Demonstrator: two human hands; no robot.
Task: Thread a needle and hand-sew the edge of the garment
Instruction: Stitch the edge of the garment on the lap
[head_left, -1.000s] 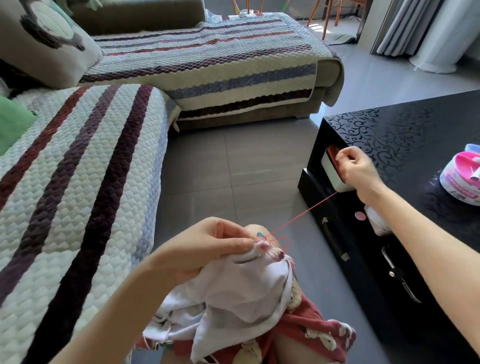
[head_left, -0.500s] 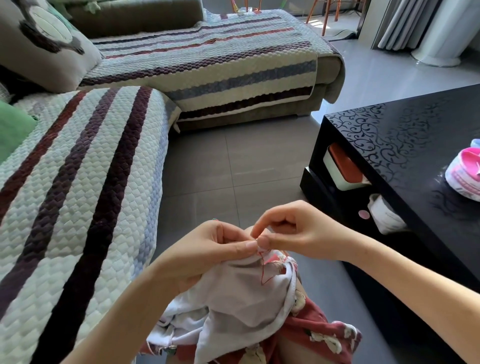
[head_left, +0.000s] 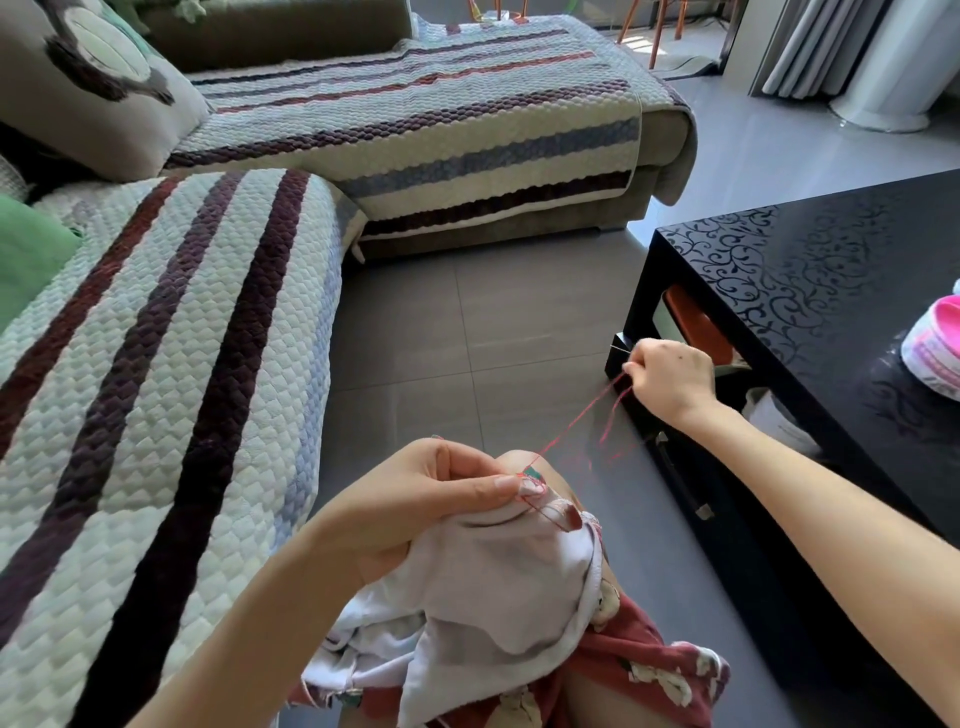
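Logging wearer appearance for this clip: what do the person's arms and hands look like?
Left forearm and right forearm are bare, no sleeves in view. The left hand and right hand show no gloves, rings, watch or bracelet; the right has a small dark mark on its back.

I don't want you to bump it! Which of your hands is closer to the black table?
Right. The right hand holds the red thread just beside the near corner of the black table; the left hand pinches the white garment on the lap, farther off.
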